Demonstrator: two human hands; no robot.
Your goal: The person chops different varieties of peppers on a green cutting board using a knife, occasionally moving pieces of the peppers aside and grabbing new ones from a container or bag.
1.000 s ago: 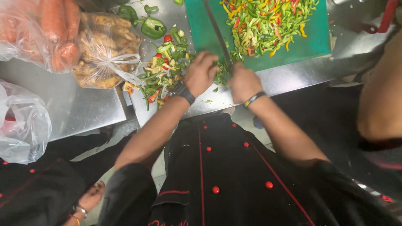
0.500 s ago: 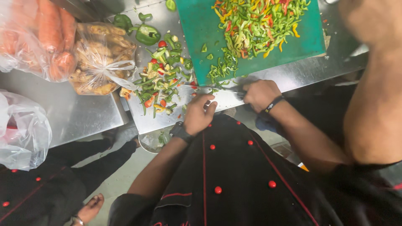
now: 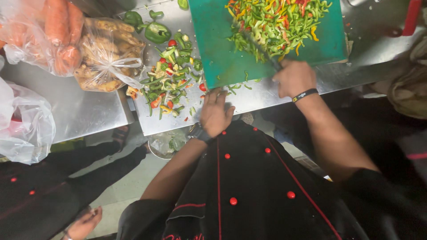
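The fingers of the right hand (image 3: 294,78) are curled tight around the handle of a knife (image 3: 262,51), whose dark blade runs up and to the left into the heap of sliced peppers (image 3: 278,24). The heap is a mix of green, yellow and red strips, piled on the upper right part of a green cutting board (image 3: 218,49). A dark wristband (image 3: 305,94) sits on the right wrist.

The fingers of the left hand (image 3: 215,113) lie flat and close together, palm down, on the steel counter (image 3: 258,95) just below the lower left corner of the board; they pinch nothing. A few stray green slivers lie on the counter beside the fingertips. A watch (image 3: 199,132) is on the left wrist.

Left of this hand, a loose pile of pepper trimmings (image 3: 169,84), stems, cores and red bits, is spread on the counter. Above it lie some whole green peppers (image 3: 156,31). Further left, a clear plastic bag of ginger root (image 3: 104,55) rests against a clear bag of carrots (image 3: 58,31), and a white plastic bag (image 3: 22,124) hangs at the left edge.

Below the counter edge, a bowl (image 3: 167,144) with green scraps shows. The person wears a black jacket with red buttons (image 3: 249,186). Another person's hand (image 3: 84,222) shows at the bottom left.
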